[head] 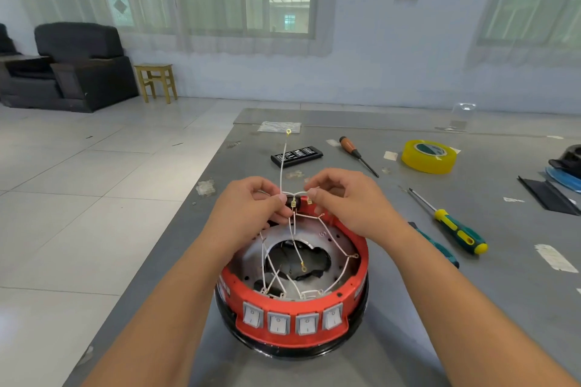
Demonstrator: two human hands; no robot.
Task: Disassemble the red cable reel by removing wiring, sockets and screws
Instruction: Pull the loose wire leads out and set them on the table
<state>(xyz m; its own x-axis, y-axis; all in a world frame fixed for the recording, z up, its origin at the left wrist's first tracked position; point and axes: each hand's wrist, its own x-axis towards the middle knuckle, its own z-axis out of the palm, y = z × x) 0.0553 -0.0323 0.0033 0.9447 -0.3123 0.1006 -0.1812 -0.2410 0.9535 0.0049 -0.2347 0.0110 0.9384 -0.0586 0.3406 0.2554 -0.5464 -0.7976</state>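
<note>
the red cable reel [292, 308] sits open on the grey table [393, 308], close to the near edge, with four white rocker switches [292, 320] in a row on its front wall. inside it, thin white wires [333, 239] with small metal ring ends loop over a silvery plate that has a dark hole in the middle. both hands are raised together just above the far rim of the reel. the left hand [251, 207] pinches a small black part [294, 202] with brass tabs, fingers curled round it. the right hand [349, 201] pinches a wire end right beside that part, thumb and fingertips closed on it. one white wire stands up from between the hands. beyond them lie a black case of screwdriver bits [297, 155], an orange-handled screwdriver [356, 155] and a roll of yellow tape [429, 156]. to the right lies a green and yellow screwdriver [452, 225], and another green-handled tool [437, 245] is partly hidden behind the right forearm
</note>
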